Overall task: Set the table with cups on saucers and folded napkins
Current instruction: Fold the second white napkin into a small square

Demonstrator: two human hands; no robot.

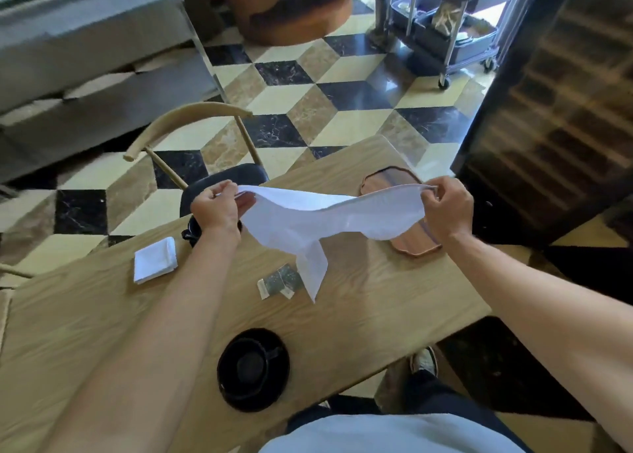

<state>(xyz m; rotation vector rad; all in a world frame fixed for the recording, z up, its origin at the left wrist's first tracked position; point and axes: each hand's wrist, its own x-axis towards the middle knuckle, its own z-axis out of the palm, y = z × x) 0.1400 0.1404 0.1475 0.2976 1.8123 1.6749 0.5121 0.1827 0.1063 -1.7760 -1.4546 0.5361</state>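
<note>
Two hands up over the wooden table (394,319), both pinched shut on one white napkin (308,223): left hand (217,208) grips its left corner, right hand (445,209) its right corner. Cloth sags between them, one corner hanging just above two small packets (277,281). Folded napkin (155,260) lies flat at left. Black cup (251,367) sits on black saucer (226,380) at near edge. Second black cup (191,230) mostly hidden behind left wrist. Copper tray (407,243) far right, partly behind the cloth.

left hand (215,206) + right hand (445,209): pinch white napkin (308,220) | above table (376,298) | folded napkin (154,260) left
</note>
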